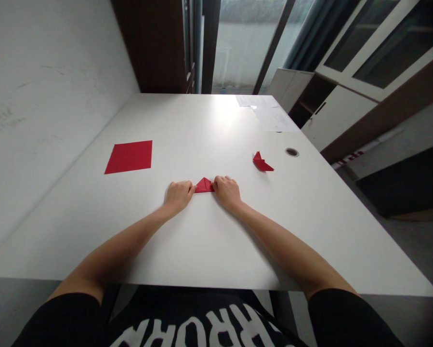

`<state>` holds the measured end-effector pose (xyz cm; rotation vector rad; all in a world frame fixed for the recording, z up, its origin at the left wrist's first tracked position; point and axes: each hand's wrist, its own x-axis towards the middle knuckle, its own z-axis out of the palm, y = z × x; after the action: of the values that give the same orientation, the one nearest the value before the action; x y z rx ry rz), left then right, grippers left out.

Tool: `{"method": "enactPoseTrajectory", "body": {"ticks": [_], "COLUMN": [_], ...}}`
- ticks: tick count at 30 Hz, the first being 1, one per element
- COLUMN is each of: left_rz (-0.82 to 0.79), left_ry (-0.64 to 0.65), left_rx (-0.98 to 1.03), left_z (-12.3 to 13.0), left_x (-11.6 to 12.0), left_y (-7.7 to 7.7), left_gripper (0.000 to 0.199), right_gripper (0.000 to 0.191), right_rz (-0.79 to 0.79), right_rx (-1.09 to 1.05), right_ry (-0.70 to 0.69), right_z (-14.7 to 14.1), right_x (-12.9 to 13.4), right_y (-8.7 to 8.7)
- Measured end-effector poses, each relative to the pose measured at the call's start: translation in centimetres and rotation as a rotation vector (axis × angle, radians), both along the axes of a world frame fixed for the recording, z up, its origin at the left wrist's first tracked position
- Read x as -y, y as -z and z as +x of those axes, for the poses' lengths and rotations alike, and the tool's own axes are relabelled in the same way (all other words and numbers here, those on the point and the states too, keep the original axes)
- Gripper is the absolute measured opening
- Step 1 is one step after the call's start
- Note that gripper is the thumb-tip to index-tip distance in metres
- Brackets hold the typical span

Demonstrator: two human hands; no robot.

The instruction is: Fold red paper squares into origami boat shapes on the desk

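Observation:
Between my two hands lies a small folded piece of red paper [204, 185], with a peaked top and a straight lower edge. My left hand [179, 194] is closed on its left end, thumb and fingers at the corner. Its right end is gripped by my right hand [227, 191], fingers curled over. Both hands rest low on the white table, and they cover the paper's two ends. To the right, apart from my hands, sits a folded red paper boat [262, 163]. A flat, unfolded red paper sheet [130, 157] lies to the left.
The white table [209, 241] meets a wall [57, 96] on the left. White printed papers [274, 117] lie at the far right, near a round cable hole [292, 152]. Cabinets [341, 115] stand beyond the right edge, and a glass door [245, 48] behind.

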<state>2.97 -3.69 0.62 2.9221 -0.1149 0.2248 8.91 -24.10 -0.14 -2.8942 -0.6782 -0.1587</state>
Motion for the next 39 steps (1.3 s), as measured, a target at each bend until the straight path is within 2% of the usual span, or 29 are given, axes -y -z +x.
{"method": "enactPoseTrajectory", "body": {"ticks": [8, 15, 18, 20, 23, 26, 30, 39], "left_rz": [0.083, 0.084, 0.072, 0.051, 0.017, 0.033, 0.083, 0.129], "left_ry": [-0.022, -0.023, 0.068, 0.177, 0.363, 0.482, 0.527, 0.504], "left_rx": [-0.038, -0.02, 0.109, 0.165, 0.131, 0.021, -0.098, -0.14], "left_z": [0.0, -0.1, -0.4, -0.7, -1.3, -2.0, -2.3, -2.4], "left_x": [0.2, 0.2, 0.5, 0.8, 0.9, 0.4, -0.3, -0.4], "left_y": [-0.4, -0.4, -0.4, -0.4, -0.1, 0.4, 0.7, 0.7], "left_gripper": [0.038, 0.036, 0.024, 0.022, 0.031, 0.049, 0.061, 0.069], "right_gripper": [0.027, 0.028, 0.028, 0.028, 0.03, 0.033, 0.031, 0.027], "right_rz": [0.019, 0.019, 0.009, -0.002, -0.017, -0.028, -0.032, -0.029], "right_rx": [0.024, 0.034, 0.028, 0.018, 0.005, 0.002, 0.015, -0.004], "right_ry": [0.017, 0.012, 0.012, 0.014, 0.019, 0.02, 0.023, 0.072], "right_z": [0.0, 0.0, 0.0, -0.1, -0.1, -0.2, -0.3, 0.2], "right_x": [0.1, 0.1, 0.1, 0.0, -0.1, -0.1, -0.1, 1.4], "right_y": [0.3, 0.3, 0.2, 0.1, 0.0, -0.1, -0.1, 0.1]}}
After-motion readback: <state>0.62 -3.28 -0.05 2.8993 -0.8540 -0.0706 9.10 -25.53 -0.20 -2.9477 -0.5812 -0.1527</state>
